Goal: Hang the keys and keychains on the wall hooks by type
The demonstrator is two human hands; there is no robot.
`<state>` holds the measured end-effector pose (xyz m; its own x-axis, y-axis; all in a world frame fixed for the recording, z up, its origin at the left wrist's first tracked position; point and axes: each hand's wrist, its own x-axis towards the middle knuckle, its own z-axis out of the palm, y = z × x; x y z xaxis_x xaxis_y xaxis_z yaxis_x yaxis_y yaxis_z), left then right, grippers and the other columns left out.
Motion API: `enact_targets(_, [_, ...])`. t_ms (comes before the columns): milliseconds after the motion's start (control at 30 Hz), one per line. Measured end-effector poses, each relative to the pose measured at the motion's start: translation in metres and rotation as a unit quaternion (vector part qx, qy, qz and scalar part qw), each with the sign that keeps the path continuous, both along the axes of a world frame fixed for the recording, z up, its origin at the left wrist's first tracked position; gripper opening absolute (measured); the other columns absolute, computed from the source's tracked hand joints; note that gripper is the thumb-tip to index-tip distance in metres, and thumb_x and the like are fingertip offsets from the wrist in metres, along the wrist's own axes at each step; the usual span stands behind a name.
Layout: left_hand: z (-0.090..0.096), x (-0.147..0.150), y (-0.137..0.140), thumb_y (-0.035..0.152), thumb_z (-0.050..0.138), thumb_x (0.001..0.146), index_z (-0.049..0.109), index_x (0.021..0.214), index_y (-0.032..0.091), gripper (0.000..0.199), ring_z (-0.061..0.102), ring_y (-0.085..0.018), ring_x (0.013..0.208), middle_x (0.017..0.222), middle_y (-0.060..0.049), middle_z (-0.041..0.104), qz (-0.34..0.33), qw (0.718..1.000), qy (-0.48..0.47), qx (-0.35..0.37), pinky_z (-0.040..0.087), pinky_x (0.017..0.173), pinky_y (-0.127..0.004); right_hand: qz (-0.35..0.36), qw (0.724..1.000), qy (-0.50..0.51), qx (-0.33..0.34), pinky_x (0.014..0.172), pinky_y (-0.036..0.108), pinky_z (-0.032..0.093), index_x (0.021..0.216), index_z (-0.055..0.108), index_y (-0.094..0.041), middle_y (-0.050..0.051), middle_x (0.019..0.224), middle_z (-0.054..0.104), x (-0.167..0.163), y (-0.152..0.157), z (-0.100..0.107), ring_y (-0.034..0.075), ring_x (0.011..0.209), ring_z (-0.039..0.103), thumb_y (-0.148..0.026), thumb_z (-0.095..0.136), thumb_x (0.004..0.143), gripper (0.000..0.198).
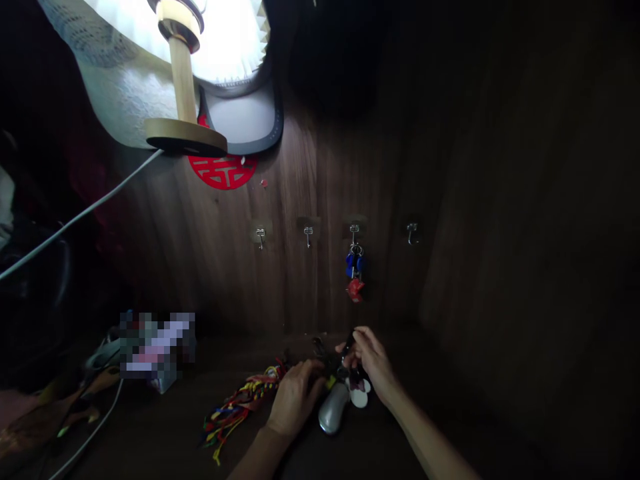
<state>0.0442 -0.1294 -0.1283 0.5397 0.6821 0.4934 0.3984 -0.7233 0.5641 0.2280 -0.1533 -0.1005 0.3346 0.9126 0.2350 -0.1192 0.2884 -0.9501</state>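
My right hand (370,357) pinches a short black strap (349,343) between thumb and fingers, above the shelf surface. Just below it are a white round-eared charm (359,393) with a dark bow and a silver-grey, mouse-shaped object (333,408); how they connect to the strap cannot be made out. My left hand (297,395) lies palm down with bent fingers closed over something hidden, near a small yellow piece (331,381). Beside that hand, to its left, spreads a bundle of multicoloured braided cords with tassels (240,403).
Several metal hooks (309,235) line the wooden back panel; one carries a bunch of keys (355,267) with blue and red pieces. A lit lamp (184,87), caps (243,117) and a red paper cut-out (225,173) are upper left. A white cable (85,210) crosses the left side.
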Motion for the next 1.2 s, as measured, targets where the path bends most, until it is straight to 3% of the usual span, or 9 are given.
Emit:
enact_targets(200, [0.000, -0.003, 0.010, 0.029, 0.044, 0.086, 0.059, 0.089, 0.021, 0.017, 0.064, -0.017, 0.078, 0.082, -0.002, 0.068, -0.024, 0.991, -0.065, -0.119, 0.046, 0.071, -0.025, -0.059, 0.998, 0.001, 0.014, 0.040, 0.021, 0.034, 0.087, 0.048, -0.022, -0.002, 0.061, 0.065, 0.017, 0.001, 0.004, 0.010, 0.040, 0.052, -0.057, 0.065, 0.067, 0.044])
enact_targets(333, [-0.005, -0.004, 0.020, 0.033, 0.043, 0.086, 0.058, 0.083, 0.019, 0.021, 0.061, -0.015, 0.068, 0.071, 0.000, 0.064, -0.016, 0.978, -0.128, -0.165, 0.045, 0.062, -0.023, -0.100, 0.995, -0.009, 0.021, 0.040, 0.020, 0.034, 0.077, 0.050, -0.020, 0.001, 0.064, 0.067, 0.016, -0.002, 0.013, 0.010, 0.043, 0.052, -0.055, 0.070, 0.062, 0.043])
enact_targets(500, [-0.008, -0.004, 0.025, 0.036, 0.044, 0.086, 0.057, 0.082, 0.018, 0.023, 0.059, -0.016, 0.068, 0.069, 0.000, 0.062, -0.042, 0.960, -0.191, -0.200, 0.045, 0.063, -0.024, -0.145, 0.987, -0.061, 0.029, 0.040, 0.021, 0.037, 0.068, 0.052, -0.019, 0.004, 0.065, 0.067, -0.013, -0.001, 0.038, 0.011, 0.045, 0.052, -0.054, 0.067, 0.064, 0.038])
enact_targets(633, [-0.003, -0.011, 0.024, 0.038, 0.045, 0.084, 0.056, 0.080, 0.017, 0.024, 0.058, -0.016, 0.068, 0.069, 0.000, 0.061, -0.056, 0.946, -0.218, -0.235, 0.045, 0.063, -0.025, -0.192, 0.971, -0.129, 0.058, 0.039, 0.022, 0.039, 0.065, 0.054, -0.019, 0.005, 0.064, 0.067, -0.040, 0.015, 0.069, 0.011, 0.045, 0.053, -0.056, 0.064, 0.065, 0.038])
enact_targets(767, [0.001, -0.037, 0.018, 0.035, 0.045, 0.085, 0.057, 0.081, 0.018, 0.021, 0.058, -0.015, 0.072, 0.074, 0.000, 0.062, -0.116, 0.947, -0.182, -0.239, 0.043, 0.065, -0.023, -0.242, 0.952, -0.163, 0.095, 0.038, 0.021, 0.038, 0.067, 0.054, -0.019, 0.003, 0.064, 0.067, -0.057, 0.042, 0.108, 0.010, 0.044, 0.053, -0.053, 0.061, 0.067, 0.035])
enact_targets(933, [-0.005, -0.080, 0.020, 0.026, 0.045, 0.085, 0.057, 0.080, 0.019, 0.015, 0.057, -0.014, 0.070, 0.072, 0.000, 0.062, -0.149, 0.969, -0.085, -0.179, 0.041, 0.066, -0.021, -0.310, 0.919, -0.206, 0.129, 0.042, 0.020, 0.040, 0.069, 0.054, -0.019, 0.003, 0.067, 0.067, -0.068, 0.077, 0.146, 0.011, 0.047, 0.057, -0.046, 0.059, 0.070, 0.027])
enact_targets(1200, [-0.006, -0.082, 0.026, 0.018, 0.044, 0.083, 0.058, 0.081, 0.020, 0.015, 0.059, -0.014, 0.068, 0.070, 0.001, 0.063, -0.132, 0.972, -0.055, -0.187, 0.040, 0.064, -0.020, -0.359, 0.890, -0.249, 0.129, 0.042, 0.021, 0.042, 0.067, 0.053, -0.019, 0.002, 0.064, 0.066, -0.077, 0.101, 0.158, 0.013, 0.046, 0.060, -0.047, 0.055, 0.072, 0.029])
